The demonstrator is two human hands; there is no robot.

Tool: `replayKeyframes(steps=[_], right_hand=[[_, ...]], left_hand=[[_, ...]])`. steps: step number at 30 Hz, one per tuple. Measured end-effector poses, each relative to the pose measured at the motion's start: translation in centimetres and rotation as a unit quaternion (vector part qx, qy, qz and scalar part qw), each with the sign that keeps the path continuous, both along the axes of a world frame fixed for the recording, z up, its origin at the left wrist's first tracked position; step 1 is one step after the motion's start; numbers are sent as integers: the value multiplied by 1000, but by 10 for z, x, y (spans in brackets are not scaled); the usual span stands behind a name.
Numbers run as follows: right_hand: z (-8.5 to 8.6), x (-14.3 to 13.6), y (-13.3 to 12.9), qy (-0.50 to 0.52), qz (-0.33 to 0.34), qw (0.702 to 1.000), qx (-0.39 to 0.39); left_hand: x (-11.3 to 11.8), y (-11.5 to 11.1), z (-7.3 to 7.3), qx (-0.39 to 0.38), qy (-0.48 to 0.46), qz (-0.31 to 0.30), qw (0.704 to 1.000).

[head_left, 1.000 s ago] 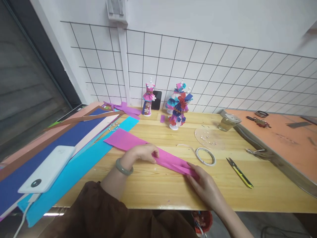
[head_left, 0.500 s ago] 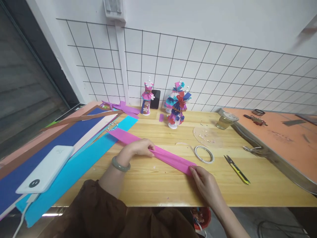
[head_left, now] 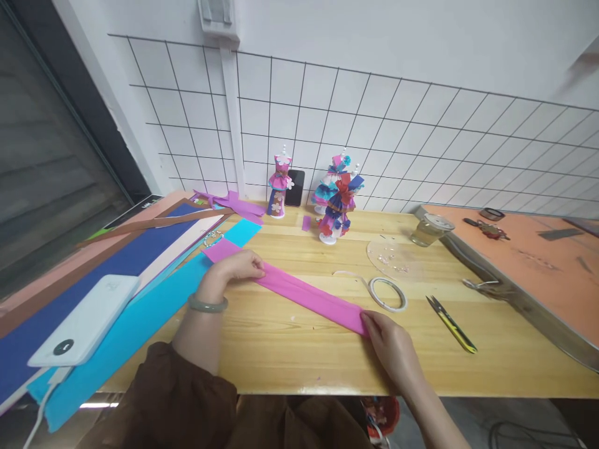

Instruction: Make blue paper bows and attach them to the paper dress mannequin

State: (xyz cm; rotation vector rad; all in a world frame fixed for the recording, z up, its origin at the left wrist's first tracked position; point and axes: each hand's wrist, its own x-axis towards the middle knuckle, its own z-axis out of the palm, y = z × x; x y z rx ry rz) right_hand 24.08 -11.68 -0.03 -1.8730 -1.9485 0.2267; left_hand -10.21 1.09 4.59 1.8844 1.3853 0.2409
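One pink strip (head_left: 309, 297) mid-frame is pinched by left hand (head_left: 239, 265) and right hand (head_left: 392, 348); it looks folded between them, the frame-left end seemingly not yet.

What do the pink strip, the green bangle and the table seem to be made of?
The pink strip looks like matte crepe paper, perhaps thin cloth, going by its soft creases. The bangle is probably polished stone, maybe glass: smooth, grey-green, faintly shiny. The table seems varnished wood, with visible grain and a slight shine.
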Motion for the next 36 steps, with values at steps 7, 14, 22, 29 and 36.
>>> replayKeyframes(steps=[7, 14, 22, 29, 36], right_hand=[[2, 7, 2, -1, 7, 1000, -16], [6, 37, 0, 11, -18, 999, -44], [4, 53, -2, -9, -46, 998, -40], [-5, 54, -2, -68, -76, 994, -32], [-11, 54, -1, -101, -92, 990, -44]], left_hand=[[-13, -2, 2, -14, 22, 45, 999], [-20, 0, 3, -8, 66, 34, 997], [-28, 8, -6, -13, 59, 44, 997], [-33, 16, -19, 6, 47, 86, 995], [-34, 17, -23, 44, 48, 85, 994]])
